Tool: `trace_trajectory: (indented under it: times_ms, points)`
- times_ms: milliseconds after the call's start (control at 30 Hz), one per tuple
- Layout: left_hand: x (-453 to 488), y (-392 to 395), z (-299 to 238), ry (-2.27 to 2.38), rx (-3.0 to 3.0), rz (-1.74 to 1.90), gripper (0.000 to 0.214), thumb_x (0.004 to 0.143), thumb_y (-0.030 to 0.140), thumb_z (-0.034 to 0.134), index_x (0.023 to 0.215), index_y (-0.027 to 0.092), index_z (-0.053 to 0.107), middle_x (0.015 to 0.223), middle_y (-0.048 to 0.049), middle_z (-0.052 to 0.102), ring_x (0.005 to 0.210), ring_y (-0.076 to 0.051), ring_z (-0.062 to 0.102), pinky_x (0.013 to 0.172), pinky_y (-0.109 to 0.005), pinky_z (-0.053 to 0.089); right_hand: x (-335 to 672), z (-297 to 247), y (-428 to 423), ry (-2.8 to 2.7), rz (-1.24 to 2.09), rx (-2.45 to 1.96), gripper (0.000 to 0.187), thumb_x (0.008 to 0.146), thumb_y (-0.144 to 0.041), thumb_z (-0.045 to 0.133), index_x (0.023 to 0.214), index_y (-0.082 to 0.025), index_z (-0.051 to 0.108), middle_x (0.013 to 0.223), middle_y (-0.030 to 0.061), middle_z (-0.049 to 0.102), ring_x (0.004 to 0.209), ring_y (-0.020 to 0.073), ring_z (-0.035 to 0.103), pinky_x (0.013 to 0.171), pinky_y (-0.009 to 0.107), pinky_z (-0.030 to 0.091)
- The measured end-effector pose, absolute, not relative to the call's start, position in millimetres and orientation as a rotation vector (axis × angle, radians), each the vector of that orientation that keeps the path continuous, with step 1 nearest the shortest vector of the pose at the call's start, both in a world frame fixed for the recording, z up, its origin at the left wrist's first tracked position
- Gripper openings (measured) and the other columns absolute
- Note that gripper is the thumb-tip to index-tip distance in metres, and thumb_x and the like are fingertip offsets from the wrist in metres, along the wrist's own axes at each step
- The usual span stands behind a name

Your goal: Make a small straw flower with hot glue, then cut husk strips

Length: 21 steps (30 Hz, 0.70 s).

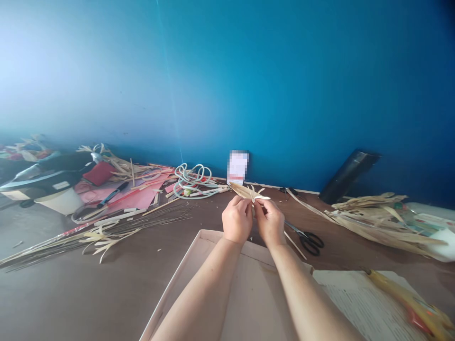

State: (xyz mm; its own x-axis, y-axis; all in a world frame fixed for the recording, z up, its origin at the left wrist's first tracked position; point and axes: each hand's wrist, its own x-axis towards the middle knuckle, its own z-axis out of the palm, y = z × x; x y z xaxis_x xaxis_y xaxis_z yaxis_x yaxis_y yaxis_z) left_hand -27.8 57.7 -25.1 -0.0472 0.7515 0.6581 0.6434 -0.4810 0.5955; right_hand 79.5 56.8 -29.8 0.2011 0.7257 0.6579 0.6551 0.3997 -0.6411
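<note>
My left hand [239, 219] and my right hand [269, 219] meet above the far end of a shallow cardboard tray. Both are closed, with thumbs and fingertips pinching a small piece of pale dried leaf [245, 191]. A broad tan blade of it points up and to the left, and thin curled strips fan out between the fingertips. Its lower part is hidden by my fingers. Black-handled scissors [310, 241] lie on the table just right of my right hand.
The cardboard tray [209, 237] lies under my forearms. Wires [142, 226], a coiled pale cable [194, 182] and pink paper [124, 199] lie to the left. At right are a black cylinder [350, 175], dried leaf strips [384, 225] and a printed sheet [351, 298]. A phone [238, 166] leans on the wall.
</note>
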Motion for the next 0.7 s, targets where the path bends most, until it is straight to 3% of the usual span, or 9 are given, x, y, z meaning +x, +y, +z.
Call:
trace_trajectory:
  times_ms: [367, 700]
  points:
    - [-28.2, 55.5, -26.6, 1.666, 2.316, 1.491, 0.024, 0.092, 0.025, 0.043, 0.081, 0.022, 0.065, 0.082, -0.0024, 0.063, 0.078, -0.014, 0.055, 0.068, -0.024, 0.039, 78.4, -27.8, 55.7, -1.482, 0.048, -1.292, 0.019, 0.085, -0.032, 0.053, 0.083, -0.019, 0.067, 0.082, 0.0076, 0.071, 0.075, 0.0211, 0.064, 0.07, 0.032, 0.049]
    - [-31.3, 57.9, -26.9, 1.607, 2.426, 1.449, 0.025, 0.092, 0.025, 0.043, 0.099, 0.022, 0.067, 0.087, -0.0051, 0.065, 0.08, -0.017, 0.053, 0.071, -0.027, 0.04, 80.3, -26.6, 54.7, -1.48, 0.093, -1.323, 0.02, 0.085, -0.033, 0.053, 0.08, -0.019, 0.067, 0.079, 0.0071, 0.07, 0.071, 0.0205, 0.062, 0.066, 0.031, 0.047]
